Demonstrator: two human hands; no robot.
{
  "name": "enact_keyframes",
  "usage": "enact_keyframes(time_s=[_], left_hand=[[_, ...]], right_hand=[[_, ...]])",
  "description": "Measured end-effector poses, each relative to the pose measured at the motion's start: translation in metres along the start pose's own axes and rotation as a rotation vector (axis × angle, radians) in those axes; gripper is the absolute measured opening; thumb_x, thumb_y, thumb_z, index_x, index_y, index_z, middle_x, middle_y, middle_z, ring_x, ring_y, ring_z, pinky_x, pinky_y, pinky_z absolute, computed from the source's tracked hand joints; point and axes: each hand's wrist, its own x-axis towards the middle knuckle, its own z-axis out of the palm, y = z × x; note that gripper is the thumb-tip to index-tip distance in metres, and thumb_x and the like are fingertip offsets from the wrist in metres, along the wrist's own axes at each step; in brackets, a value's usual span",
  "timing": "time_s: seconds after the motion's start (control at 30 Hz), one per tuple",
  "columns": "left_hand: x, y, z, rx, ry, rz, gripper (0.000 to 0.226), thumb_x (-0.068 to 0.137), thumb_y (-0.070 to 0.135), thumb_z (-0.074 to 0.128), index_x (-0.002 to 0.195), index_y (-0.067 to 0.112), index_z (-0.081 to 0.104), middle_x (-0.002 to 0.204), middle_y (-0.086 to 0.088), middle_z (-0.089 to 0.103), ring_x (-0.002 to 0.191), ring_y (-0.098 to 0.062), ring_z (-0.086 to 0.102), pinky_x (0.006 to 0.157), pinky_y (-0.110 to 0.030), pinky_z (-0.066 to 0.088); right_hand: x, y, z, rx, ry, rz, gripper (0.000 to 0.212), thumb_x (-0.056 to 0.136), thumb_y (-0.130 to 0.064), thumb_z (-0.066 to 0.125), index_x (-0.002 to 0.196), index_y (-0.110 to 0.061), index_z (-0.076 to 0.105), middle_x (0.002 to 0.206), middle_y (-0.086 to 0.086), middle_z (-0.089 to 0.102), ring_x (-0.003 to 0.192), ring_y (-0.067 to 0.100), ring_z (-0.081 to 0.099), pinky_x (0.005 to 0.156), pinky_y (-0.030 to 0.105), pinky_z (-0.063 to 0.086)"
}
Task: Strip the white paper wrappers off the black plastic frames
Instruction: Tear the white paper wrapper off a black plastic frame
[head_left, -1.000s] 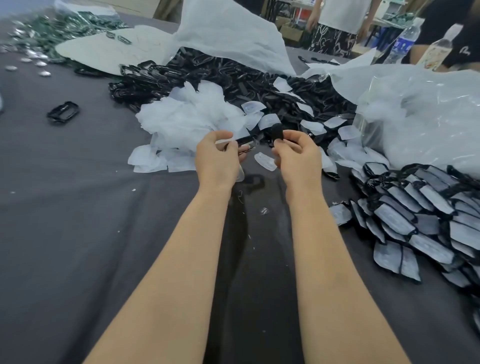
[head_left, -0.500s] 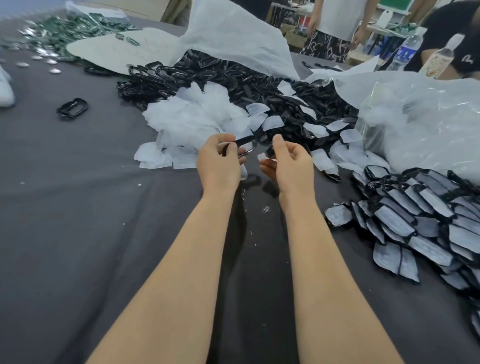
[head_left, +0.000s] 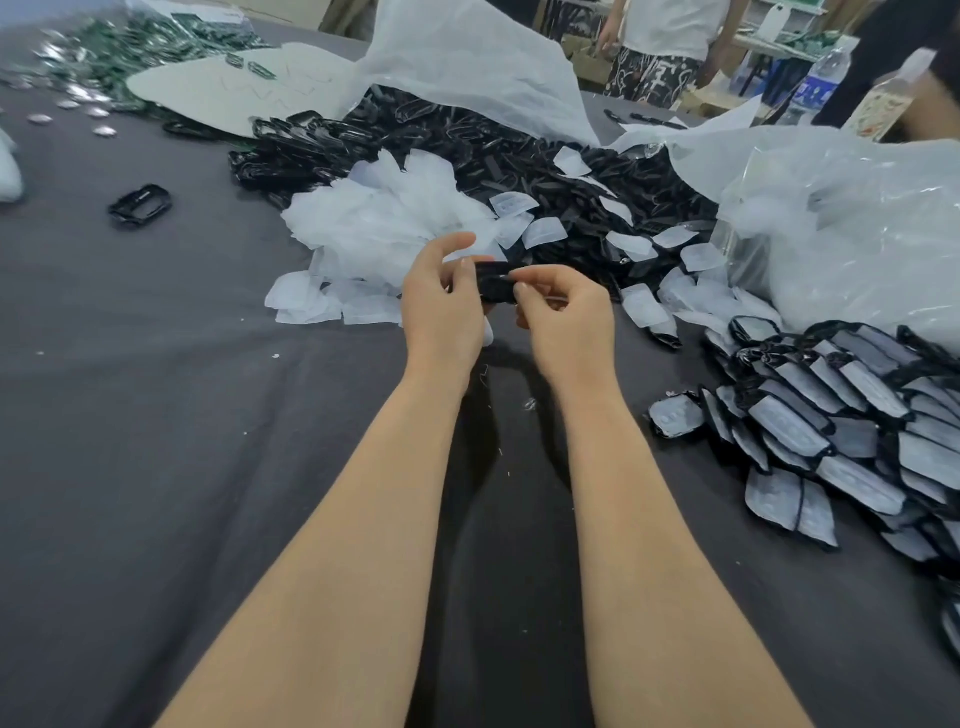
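Above the cloth (head_left: 156, 415), hands have rejoined: left hand (head_left: 441, 306) and right hand (head_left: 563, 317) pinch one black frame (head_left: 496, 283) (looks bare, so likely stripped).

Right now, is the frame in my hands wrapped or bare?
Bare: the frame between left hand and right hand shows only black plastic.

Black frame (head_left: 493, 283); white wrappers (head_left: 384, 228); dark grey tablecloth (head_left: 156, 415); black-and-white patterned shorts (head_left: 649, 75).

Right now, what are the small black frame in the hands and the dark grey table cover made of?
Small black frame: likely moulded plastic; slight sheen, rigid outline. Dark grey table cover: seems woven cloth; matte, soft creases.
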Motion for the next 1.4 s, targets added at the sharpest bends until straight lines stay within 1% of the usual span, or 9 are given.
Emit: enact_keyframes(time_s=[0.1, 0.27, 0.43, 0.67, 0.83, 0.93, 1.07, 1.23, 1.4], left_hand=[[-0.0004, 0.0012, 0.002, -0.005, -0.065, 0.001, 0.019, 0.099, 0.009, 0.043, 0.104, 0.022, 0.056, 0.089, -0.004, 0.068, 0.072, -0.02, 0.059, 0.069, -0.032, 0.055], [-0.0001, 0.0014, 0.0025, -0.058, -0.108, -0.015, 0.015, 0.099, 0.011, 0.048, 0.092, 0.021, 0.058, 0.078, -0.004, 0.064, 0.078, -0.023, 0.057, 0.067, -0.033, 0.05], [-0.0005, 0.0012, 0.0023, -0.041, -0.102, -0.022, 0.01, 0.098, 0.017, 0.051, 0.093, 0.019, 0.059, 0.089, -0.011, 0.067, 0.079, -0.025, 0.059, 0.072, -0.039, 0.054], [0.0019, -0.0037, 0.0017, -0.004, -0.127, -0.11, 0.011, 0.098, 0.013, 0.05, 0.093, 0.014, 0.059, 0.086, -0.002, 0.067, 0.071, -0.01, 0.068, 0.054, -0.014, 0.05], [0.0039, -0.0052, 0.0022, -0.018, -0.034, -0.109, 0.011, 0.099, 0.011, 0.048, 0.103, 0.01, 0.058, 0.089, -0.003, 0.067, 0.065, -0.007, 0.067, 0.061, -0.023, 0.057], [0.0054, -0.0063, 0.0018, 0.007, 0.011, -0.093, 0.012, 0.098, 0.013, 0.049, 0.103, 0.008, 0.059, 0.093, -0.007, 0.068, 0.075, -0.015, 0.067, 0.069, -0.032, 0.058], [0.006, -0.0058, 0.0022, 0.028, 0.004, -0.087, 0.011, 0.098, 0.015, 0.05, 0.101, 0.011, 0.06, 0.091, -0.004, 0.067, 0.078, -0.016, 0.067, 0.061, -0.025, 0.056], [0.0058, -0.005, 0.0021, 0.056, -0.02, -0.105, 0.012, 0.097, 0.019, 0.052, 0.101, 0.013, 0.061, 0.099, -0.006, 0.066, 0.093, -0.024, 0.068, 0.07, -0.033, 0.059], [0.0059, -0.0039, 0.0013, 0.008, 0.01, -0.131, 0.008, 0.097, 0.015, 0.051, 0.099, 0.013, 0.059, 0.088, -0.001, 0.065, 0.074, -0.015, 0.068, 0.065, -0.027, 0.057]], right_hand=[[0.001, 0.0, 0.0001, -0.063, 0.01, -0.027, 0.013, 0.09, -0.009, 0.059, 0.091, -0.02, 0.066, 0.099, 0.012, 0.064, 0.088, 0.021, 0.063, 0.087, 0.04, 0.053], [0.0019, 0.0022, -0.0008, 0.056, 0.09, 0.046, 0.018, 0.088, -0.018, 0.066, 0.098, -0.016, 0.052, 0.091, 0.002, 0.058, 0.087, 0.021, 0.063, 0.082, 0.037, 0.055], [0.0041, 0.0035, 0.0004, 0.188, 0.079, 0.102, 0.012, 0.089, -0.016, 0.065, 0.096, -0.013, 0.056, 0.084, 0.006, 0.064, 0.056, 0.006, 0.062, 0.058, 0.019, 0.053], [0.0053, 0.0084, -0.0001, 0.193, 0.125, 0.132, 0.01, 0.092, -0.018, 0.063, 0.096, -0.012, 0.057, 0.085, 0.006, 0.064, 0.058, 0.01, 0.062, 0.067, 0.029, 0.055], [0.006, 0.0056, 0.0014, 0.353, 0.03, 0.167, 0.006, 0.091, -0.015, 0.063, 0.096, -0.015, 0.059, 0.079, -0.001, 0.065, 0.054, 0.0, 0.062, 0.057, 0.016, 0.051], [0.0049, 0.0041, 0.0028, 0.363, -0.03, 0.146, 0.011, 0.09, -0.01, 0.063, 0.096, -0.018, 0.058, 0.081, -0.003, 0.065, 0.059, -0.001, 0.063, 0.059, 0.015, 0.05], [0.0055, 0.0045, 0.0034, 0.324, 0.003, 0.13, 0.01, 0.091, -0.01, 0.061, 0.101, -0.014, 0.059, 0.082, -0.002, 0.065, 0.06, 0.001, 0.063, 0.063, 0.017, 0.053], [0.0059, 0.0057, 0.0031, 0.352, 0.023, 0.182, 0.01, 0.092, -0.013, 0.061, 0.102, -0.013, 0.06, 0.08, -0.004, 0.064, 0.055, -0.003, 0.061, 0.059, 0.014, 0.051], [0.0057, 0.0028, 0.0049, 0.423, -0.016, 0.226, 0.013, 0.091, -0.014, 0.063, 0.104, -0.013, 0.058, 0.08, -0.003, 0.062, 0.059, 0.001, 0.061, 0.059, 0.016, 0.05]])
